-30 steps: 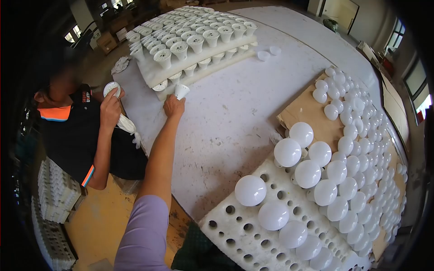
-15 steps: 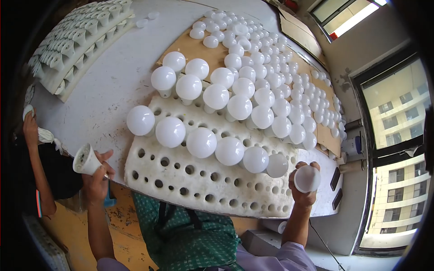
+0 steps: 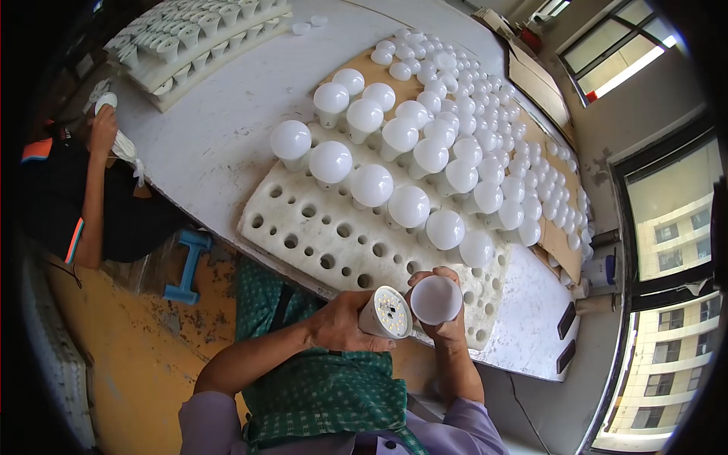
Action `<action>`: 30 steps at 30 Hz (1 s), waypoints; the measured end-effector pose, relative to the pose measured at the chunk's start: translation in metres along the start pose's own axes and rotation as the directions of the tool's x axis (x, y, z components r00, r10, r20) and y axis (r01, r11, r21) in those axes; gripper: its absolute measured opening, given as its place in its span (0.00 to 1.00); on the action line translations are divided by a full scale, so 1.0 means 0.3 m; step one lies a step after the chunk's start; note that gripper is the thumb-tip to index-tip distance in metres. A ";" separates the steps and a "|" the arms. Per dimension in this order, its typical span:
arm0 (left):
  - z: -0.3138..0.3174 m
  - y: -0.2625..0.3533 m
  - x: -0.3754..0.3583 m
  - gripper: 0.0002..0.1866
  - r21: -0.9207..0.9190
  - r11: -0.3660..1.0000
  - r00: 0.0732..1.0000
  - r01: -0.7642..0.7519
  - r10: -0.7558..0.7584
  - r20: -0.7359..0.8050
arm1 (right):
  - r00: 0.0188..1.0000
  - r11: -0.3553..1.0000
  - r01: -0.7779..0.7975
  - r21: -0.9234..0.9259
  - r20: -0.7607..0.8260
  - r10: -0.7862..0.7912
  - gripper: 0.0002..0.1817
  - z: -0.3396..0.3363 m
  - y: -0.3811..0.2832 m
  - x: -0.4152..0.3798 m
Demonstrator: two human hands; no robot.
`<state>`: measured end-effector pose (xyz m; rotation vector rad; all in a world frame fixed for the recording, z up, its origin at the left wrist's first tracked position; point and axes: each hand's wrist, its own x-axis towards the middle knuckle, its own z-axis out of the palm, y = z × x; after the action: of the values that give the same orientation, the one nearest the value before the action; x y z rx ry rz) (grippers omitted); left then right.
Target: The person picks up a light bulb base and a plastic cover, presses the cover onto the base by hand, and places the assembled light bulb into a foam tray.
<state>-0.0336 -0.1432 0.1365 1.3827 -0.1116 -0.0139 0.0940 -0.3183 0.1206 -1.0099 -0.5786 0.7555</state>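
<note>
In front of my apron, my left hand (image 3: 341,322) is wrapped round a white bulb base (image 3: 390,312), its face with small LED chips turned up and toward the right. My right hand (image 3: 449,327) grips a white dome cover (image 3: 436,299), its open side facing me. Base and cover are side by side, close together, not joined. Just beyond my hands lies a white foam tray (image 3: 296,220) with rows of holes. Rows of bulbs with round white domes (image 3: 371,186) stand upright in its far part.
Many loose white domes (image 3: 485,106) sit on brown cardboard (image 3: 353,70) across the table. Foam racks of bulb bases (image 3: 189,64) stand far left. Another person's hand (image 3: 104,129) holds a white round piece at the left table edge. Two dark flat objects (image 3: 566,321) lie at the right.
My left hand has brought the bulb base from the far left to the middle. My right hand has moved left with the dome cover, so the two pieces are now close. The view has shifted.
</note>
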 end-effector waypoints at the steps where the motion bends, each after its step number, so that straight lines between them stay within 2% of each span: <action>1: 0.002 -0.001 -0.004 0.27 -0.004 1.000 1.000 0.000 0.000 0.001 | 1.000 1.000 0.001 -0.014 0.008 -0.001 0.50 -0.004 0.007 -0.005; 5: 0.011 -0.021 -0.010 0.26 -0.042 0.999 1.000 0.012 -0.013 -0.013 | 0.999 0.998 0.004 -0.069 0.037 -0.002 0.50 -0.020 0.028 -0.019; 9: 0.012 -0.035 -0.009 0.27 -0.052 0.999 1.000 0.014 -0.015 -0.002 | 0.999 0.999 0.009 -0.036 0.048 -0.008 0.49 -0.021 0.024 -0.021; 12: 0.004 -0.029 -0.006 0.27 -0.051 0.998 0.999 0.039 -0.038 0.016 | 0.996 0.995 -0.018 -0.097 0.084 0.027 0.47 -0.025 -0.013 -0.018; 14: -0.012 -0.027 -0.007 0.28 0.135 0.986 0.995 0.094 -0.095 0.005 | 0.975 0.861 0.064 -0.505 0.215 0.054 0.46 -0.007 -0.061 -0.011; 15: -0.021 -0.029 -0.007 0.28 0.129 0.986 0.995 0.101 -0.102 0.003 | 0.975 0.863 0.055 -0.503 0.212 0.061 0.46 0.015 -0.082 -0.004; 17: -0.040 -0.033 -0.009 0.31 0.292 0.938 0.977 0.187 -0.209 0.048 | 0.931 0.567 0.119 -0.815 0.290 0.220 0.46 0.060 -0.116 0.005; 18: -0.047 -0.034 -0.010 0.33 0.374 0.901 0.963 0.222 -0.263 0.063 | 0.922 0.479 0.138 -0.867 0.288 0.257 0.46 0.076 -0.112 0.001; 24: -0.057 -0.035 -0.026 0.35 0.386 0.885 0.949 0.262 -0.308 0.061 | 0.862 0.431 0.154 -0.889 0.334 0.381 0.45 0.099 -0.080 0.005; 28: -0.058 -0.048 -0.038 0.35 0.365 0.901 0.961 0.234 -0.271 0.052 | 0.851 0.442 0.156 -0.883 0.348 0.394 0.44 0.107 -0.067 0.007; 30: -0.059 -0.054 -0.041 0.35 0.382 0.894 0.956 0.236 -0.283 0.072 | 0.851 0.478 0.228 -0.848 0.412 0.326 0.42 0.106 -0.055 0.004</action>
<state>-0.0433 -0.1280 0.1166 1.7677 -0.0332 -0.3207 0.0760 -0.3058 0.1491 -1.8129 -1.5606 0.7860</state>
